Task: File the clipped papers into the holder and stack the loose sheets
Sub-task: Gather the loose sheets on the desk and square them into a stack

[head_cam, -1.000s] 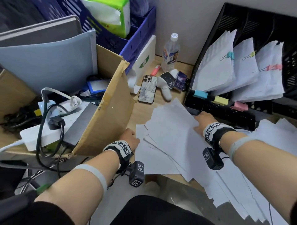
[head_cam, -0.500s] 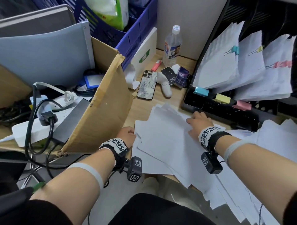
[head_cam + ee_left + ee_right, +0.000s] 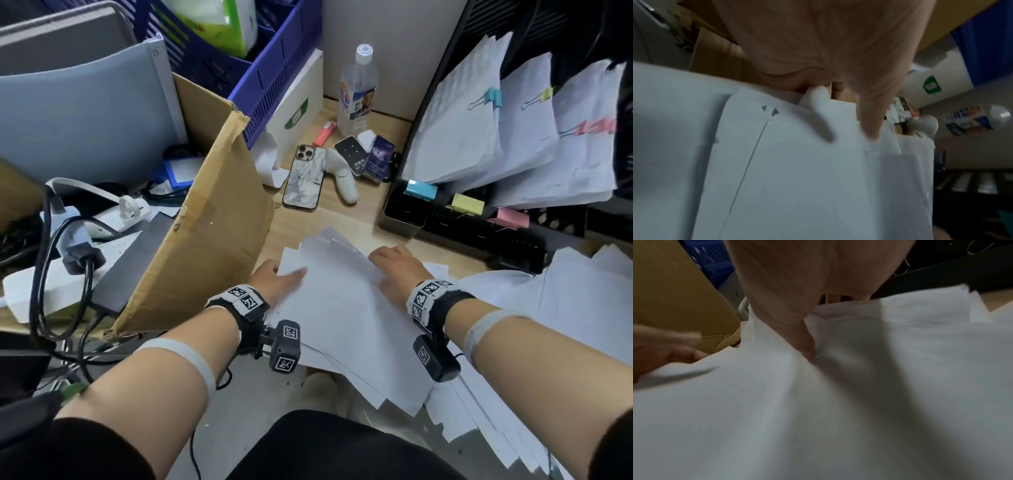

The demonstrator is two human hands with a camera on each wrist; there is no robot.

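You are gripping the loose sheets [image 3: 342, 308] from both sides, and that pile is the landmark here. Your left hand [image 3: 274, 282] is pinching the pile's left edge, the thumb lying on top of the paper and the fingers tucked underneath; the left wrist view is showing a corner of paper bending up between them. Your right hand [image 3: 399, 270] is holding the right edge of the gathered part, with its thumb pressing a crease into the top sheet and the other fingers going under the far edge. The sheets are lying fanned and uneven, their far corners sticking out at different angles and their near edges hanging over the desk's front edge towards your lap.

Just left of the pile, the cardboard box [image 3: 205, 222] is leaning its flap almost against your left hand, leaving very little room on that side. Beyond the pile, a strip of bare desk [image 3: 342, 219] is lying open up to the phone [image 3: 303, 178]. Beyond and to the right of the pile, the black holder [image 3: 479, 233] is standing with the clipped papers [image 3: 513, 130] already leaning in its slots. To the right of the pile, more white paper [image 3: 565, 301] is spreading across the desk, touching and overlapping the sheets you are holding.
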